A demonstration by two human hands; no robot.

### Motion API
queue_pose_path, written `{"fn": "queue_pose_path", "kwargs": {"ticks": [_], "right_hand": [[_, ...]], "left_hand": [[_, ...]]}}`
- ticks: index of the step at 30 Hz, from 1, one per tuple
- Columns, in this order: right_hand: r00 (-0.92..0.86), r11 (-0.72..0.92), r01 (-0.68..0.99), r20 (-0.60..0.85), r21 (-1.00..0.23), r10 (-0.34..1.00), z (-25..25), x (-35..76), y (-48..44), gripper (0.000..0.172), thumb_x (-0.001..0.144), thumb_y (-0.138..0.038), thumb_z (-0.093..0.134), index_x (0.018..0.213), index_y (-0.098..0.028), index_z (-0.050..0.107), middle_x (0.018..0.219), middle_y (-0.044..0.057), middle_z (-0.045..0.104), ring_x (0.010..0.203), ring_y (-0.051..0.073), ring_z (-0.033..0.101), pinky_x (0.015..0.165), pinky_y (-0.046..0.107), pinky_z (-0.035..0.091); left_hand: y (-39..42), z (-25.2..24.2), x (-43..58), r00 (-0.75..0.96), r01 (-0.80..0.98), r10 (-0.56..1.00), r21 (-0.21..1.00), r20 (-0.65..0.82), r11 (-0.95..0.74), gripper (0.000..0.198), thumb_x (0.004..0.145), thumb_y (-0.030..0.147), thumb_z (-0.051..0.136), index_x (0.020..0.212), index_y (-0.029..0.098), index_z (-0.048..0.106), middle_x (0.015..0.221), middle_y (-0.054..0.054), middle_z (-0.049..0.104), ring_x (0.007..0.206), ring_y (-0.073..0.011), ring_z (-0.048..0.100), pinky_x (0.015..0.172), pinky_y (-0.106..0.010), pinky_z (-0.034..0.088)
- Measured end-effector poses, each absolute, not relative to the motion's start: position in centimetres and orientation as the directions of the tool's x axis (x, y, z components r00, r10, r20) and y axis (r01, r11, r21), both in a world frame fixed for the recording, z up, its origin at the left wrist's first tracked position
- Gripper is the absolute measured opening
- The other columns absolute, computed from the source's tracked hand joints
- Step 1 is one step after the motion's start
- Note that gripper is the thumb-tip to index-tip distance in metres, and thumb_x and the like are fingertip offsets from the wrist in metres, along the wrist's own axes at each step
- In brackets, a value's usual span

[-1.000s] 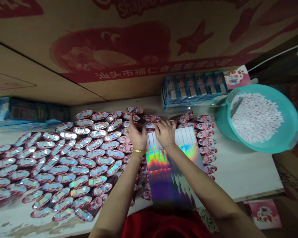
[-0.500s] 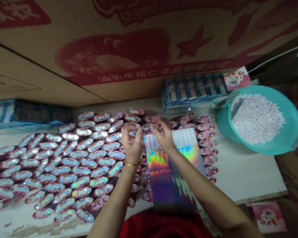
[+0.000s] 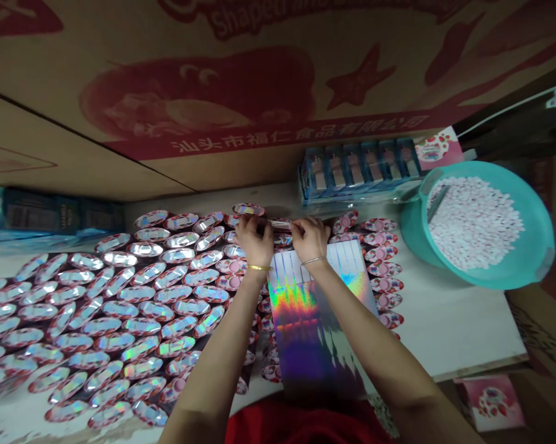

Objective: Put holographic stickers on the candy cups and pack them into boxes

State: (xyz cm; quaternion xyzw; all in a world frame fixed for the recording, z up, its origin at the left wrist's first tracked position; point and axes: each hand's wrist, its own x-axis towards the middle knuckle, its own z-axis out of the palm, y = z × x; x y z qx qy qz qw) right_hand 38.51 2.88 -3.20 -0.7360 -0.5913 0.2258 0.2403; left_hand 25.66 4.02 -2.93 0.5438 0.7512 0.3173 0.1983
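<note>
My left hand (image 3: 255, 242) and my right hand (image 3: 311, 240) are side by side at the back of the table, fingers closed on the two ends of a narrow shiny sticker strip (image 3: 280, 224). The strip lies level over the top of a small oval container, largely hidden by my fingers. Just below my hands is a holographic sticker sheet (image 3: 321, 327), cut into strips at its upper end and resting over several containers. Oval containers with pink round lids (image 3: 382, 254) show right of the sheet. To the left, many containers (image 3: 134, 293) have shiny strips across their tops.
A turquoise bucket (image 3: 411, 225) of small white pieces stands at the right, a scoop-like tool in it. Packed blue boxes (image 3: 361, 169) sit behind; more blue boxes (image 3: 50, 213) stand far left. Large cartons (image 3: 203, 166) wall the back. A pink box (image 3: 490, 404) is lower right.
Both hands have moved slightly back and turned fingers-down, bringing the strip from the air onto a container. The view has shifted a little.
</note>
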Motion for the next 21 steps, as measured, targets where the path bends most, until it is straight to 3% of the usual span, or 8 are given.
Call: {"fn": "queue_pose_path", "kwargs": {"ticks": [6, 10, 12, 15, 17, 21], "right_hand": [[0.145, -0.142, 0.814, -0.040, -0.564, 0.989, -4.1, 37.9, 2.8, 0.024, 0.093, -0.028, 0.044, 0.086, -0.020, 0.066, 0.092, 0.013, 0.066, 0.095, 0.029, 0.053, 0.084, 0.042, 0.030], [0.234, -0.225, 0.760, -0.067, -0.610, 0.970, -5.4, 38.0, 2.9, 0.031, 0.090, -0.030, 0.043, 0.113, -0.016, 0.058, 0.089, 0.013, 0.065, 0.093, 0.031, 0.054, 0.086, 0.045, 0.031], [0.257, -0.247, 0.750, -0.074, -0.613, 0.963, -5.7, 38.1, 3.1, 0.040, 0.088, -0.028, 0.044, 0.124, -0.014, 0.052, 0.088, 0.013, 0.065, 0.091, 0.031, 0.055, 0.086, 0.046, 0.032], [0.181, -0.157, 0.768, -0.024, -0.621, 0.983, -5.1, 38.7, 2.9, 0.040, 0.088, -0.024, 0.041, 0.126, -0.018, 0.054, 0.094, 0.012, 0.065, 0.095, 0.030, 0.055, 0.087, 0.045, 0.035], [0.122, -0.074, 0.780, 0.036, -0.622, 0.992, -4.1, 39.7, 1.7, 0.035, 0.092, -0.028, 0.040, 0.121, -0.023, 0.058, 0.102, 0.012, 0.065, 0.100, 0.028, 0.055, 0.089, 0.043, 0.037], [0.014, 0.073, 0.804, 0.141, -0.590, 0.990, -2.3, 42.7, -3.1, 0.040, 0.093, -0.046, 0.045, 0.123, -0.023, 0.060, 0.126, 0.012, 0.057, 0.120, 0.028, 0.049, 0.100, 0.043, 0.036]], "left_hand": [[4.2, -4.3, 25.8, -0.300, 0.790, 0.954, 0.565, 0.021, 0.237, 0.005, 0.077, 0.025, 0.062, 0.077, 0.021, 0.065, 0.101, -0.010, 0.060, 0.103, -0.0329, 0.049, 0.089, -0.048, 0.034], [4.3, -4.5, 26.0, -0.300, 0.807, 0.954, 0.539, 0.023, 0.241, 0.010, 0.076, 0.029, 0.063, 0.083, 0.022, 0.064, 0.107, -0.012, 0.058, 0.106, -0.0357, 0.048, 0.090, -0.052, 0.034], [4.6, -4.2, 26.1, -0.329, 0.801, 0.944, 0.535, 0.020, 0.268, 0.027, 0.073, 0.030, 0.066, 0.097, 0.021, 0.062, 0.112, -0.014, 0.056, 0.110, -0.0374, 0.047, 0.092, -0.053, 0.034], [4.6, -3.0, 25.4, -0.389, 0.771, 0.920, 0.561, 0.043, 0.300, 0.054, 0.070, 0.028, 0.067, 0.121, 0.019, 0.052, 0.119, -0.016, 0.053, 0.114, -0.0374, 0.046, 0.095, -0.052, 0.034], [3.4, -2.1, 24.4, -0.375, 0.755, 0.924, 0.601, 0.069, 0.262, 0.047, 0.076, 0.030, 0.064, 0.120, 0.019, 0.053, 0.118, -0.015, 0.055, 0.113, -0.0342, 0.048, 0.096, -0.049, 0.035], [-2.5, -0.5, 22.3, -0.191, 0.779, 0.982, 0.606, -0.013, 0.160, 0.021, 0.084, 0.040, 0.059, 0.091, 0.020, 0.063, 0.096, -0.009, 0.060, 0.097, -0.0262, 0.054, 0.092, -0.043, 0.039]]}}
